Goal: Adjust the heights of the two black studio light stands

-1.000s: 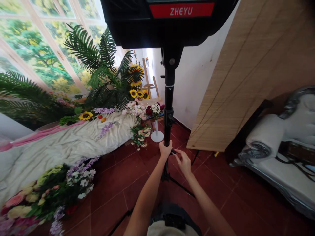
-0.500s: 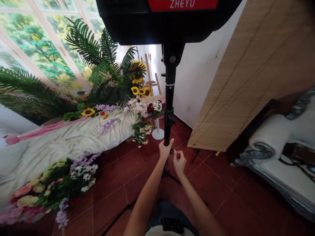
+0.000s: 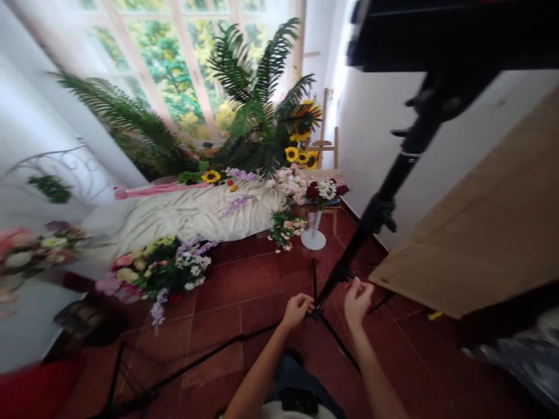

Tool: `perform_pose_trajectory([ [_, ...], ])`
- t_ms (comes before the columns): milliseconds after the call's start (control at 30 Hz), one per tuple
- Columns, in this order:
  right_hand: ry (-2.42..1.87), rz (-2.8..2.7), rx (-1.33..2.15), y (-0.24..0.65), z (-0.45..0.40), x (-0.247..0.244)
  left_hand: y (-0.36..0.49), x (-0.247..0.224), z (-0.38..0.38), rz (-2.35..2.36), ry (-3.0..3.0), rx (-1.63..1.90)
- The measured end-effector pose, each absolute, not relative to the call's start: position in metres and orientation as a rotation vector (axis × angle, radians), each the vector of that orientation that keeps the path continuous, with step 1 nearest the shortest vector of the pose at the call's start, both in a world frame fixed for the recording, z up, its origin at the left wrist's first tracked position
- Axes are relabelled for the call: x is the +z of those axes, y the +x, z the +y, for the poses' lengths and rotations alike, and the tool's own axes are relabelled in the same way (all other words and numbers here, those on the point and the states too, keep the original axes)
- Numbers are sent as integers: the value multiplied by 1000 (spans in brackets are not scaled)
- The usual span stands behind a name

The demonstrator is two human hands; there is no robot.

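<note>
A black light stand (image 3: 358, 238) leans up to the right, bearing a large black lamp head (image 3: 458, 35). My left hand (image 3: 298, 308) is low on the stand, its fingers curled and closed against the thin lower tube just above where the legs spread. Beside the lower collar, my right hand (image 3: 358, 299) is closed in a pinch with thumb and forefinger at the collar's knob (image 3: 348, 276); the fingers largely hide the knob. Higher up the pole sits another black clamp collar (image 3: 382, 212).
Tripod legs (image 3: 218, 349) stretch over the red tile floor (image 3: 257, 279). Ahead stands a cloth-draped bed (image 3: 196, 209) with flower bunches (image 3: 152, 267) beside it. A white vase stand (image 3: 313, 238) is behind the pole. A bamboo blind (image 3: 476, 209) and a pale sofa (image 3: 524, 355) lie right.
My left hand has slid from the pole's collar down to near the legs. My right hand stays at the collar knob. The view has turned left, and the stand now appears tilted and farther right.
</note>
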State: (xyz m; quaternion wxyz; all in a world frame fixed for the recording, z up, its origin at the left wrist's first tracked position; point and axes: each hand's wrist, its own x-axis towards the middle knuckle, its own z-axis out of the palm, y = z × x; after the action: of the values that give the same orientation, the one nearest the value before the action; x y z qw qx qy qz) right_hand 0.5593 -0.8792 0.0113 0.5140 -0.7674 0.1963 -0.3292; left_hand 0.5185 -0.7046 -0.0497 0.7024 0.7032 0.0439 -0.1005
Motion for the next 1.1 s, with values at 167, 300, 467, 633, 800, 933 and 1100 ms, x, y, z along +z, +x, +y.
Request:
perform_pose_trajectory([
  [167, -1719, 582, -825, 547, -863, 5, 406, -114, -581, 592, 1513, -154],
  [300, -1653, 539, -508, 531, -817, -12, 294, -128, -473, 1038, 1401, 0],
  [467, -1637, 272, 45, 478, -680, -20, 149, -124, -346, 1381, 1276, 179],
  [633, -1598, -129, 444, 398, -525, -5, 41, -106, -234, 1469, 1127, 428],
  [800, -1614, -517, 606, 332, -401, 4, -15, -51, -135, 1467, 1189, 813],
  [933, -1551, -827, 765, 284, -308, 15, -34, 0, -72, 1463, 1340, 1236],
  [1100, -1430, -1371, 926, 227, -198, 36, -34, 43, -30, 1239, 1461, 1463],
])
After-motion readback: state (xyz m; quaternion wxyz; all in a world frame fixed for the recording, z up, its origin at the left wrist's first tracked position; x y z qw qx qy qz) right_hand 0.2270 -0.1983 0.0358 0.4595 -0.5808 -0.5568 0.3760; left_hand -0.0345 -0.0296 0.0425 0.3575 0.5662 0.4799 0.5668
